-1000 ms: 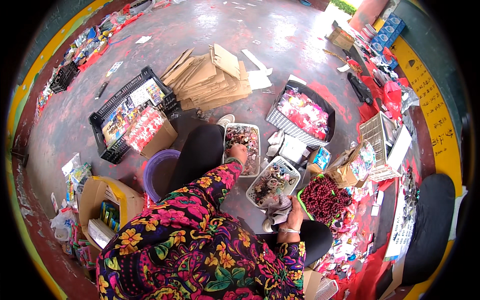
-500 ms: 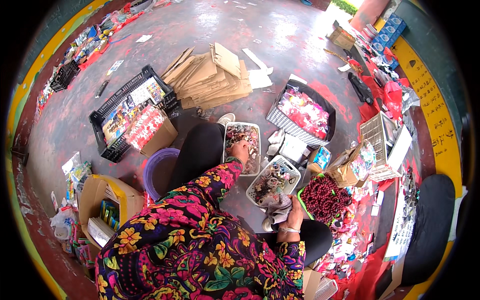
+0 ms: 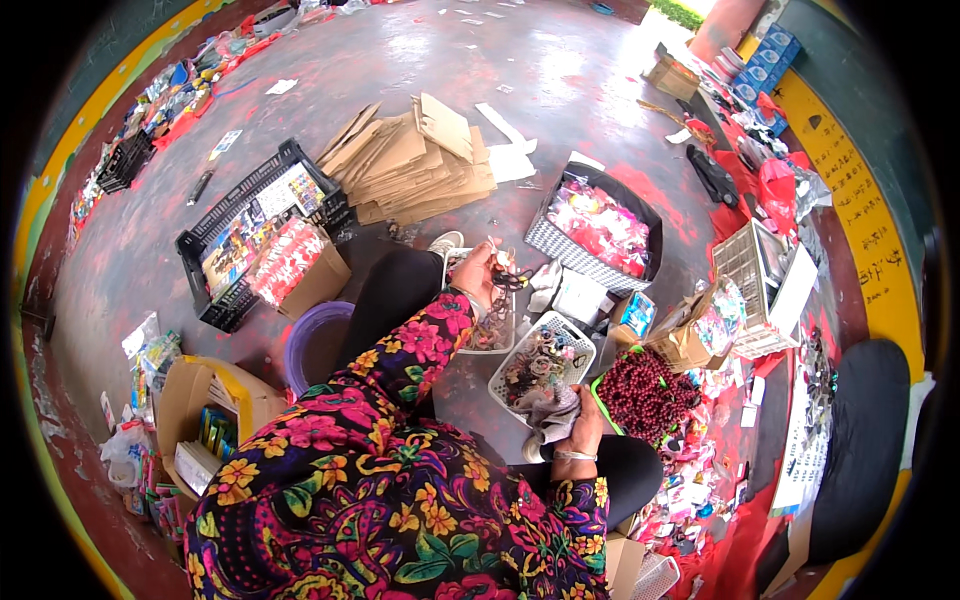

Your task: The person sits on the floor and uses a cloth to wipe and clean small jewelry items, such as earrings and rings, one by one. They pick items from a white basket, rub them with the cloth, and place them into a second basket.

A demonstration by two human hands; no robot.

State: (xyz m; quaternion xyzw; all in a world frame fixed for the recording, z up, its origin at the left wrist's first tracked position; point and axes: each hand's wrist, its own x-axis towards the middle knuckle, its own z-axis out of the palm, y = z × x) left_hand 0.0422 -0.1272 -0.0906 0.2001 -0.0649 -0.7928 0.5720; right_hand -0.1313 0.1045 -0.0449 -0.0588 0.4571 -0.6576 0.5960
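My left hand (image 3: 474,276) is raised over a white plastic basket (image 3: 487,351) of small mixed accessories, its fingers closed on a clump of dark looped bands (image 3: 512,279). What exactly the bands are is too small to make out. My right hand (image 3: 584,430) grips a grey cloth (image 3: 551,414) at the near edge of a second white basket (image 3: 497,389). That basket holds hair ties and other small looped pieces. Part of the cloth lies over its near corner.
Dark red beads (image 3: 648,394) fill a green tray at the right. Beyond stands a woven basket (image 3: 590,262) of pink packets. Flattened cardboard (image 3: 415,165) is piled ahead. A black crate (image 3: 225,312), a purple tub (image 3: 300,345) and an open carton (image 3: 172,410) stand at the left.
My left hand has lifted out of the white basket and shifted slightly up, now with dark looped bands in its fingers. My right hand keeps its hold on the grey cloth.
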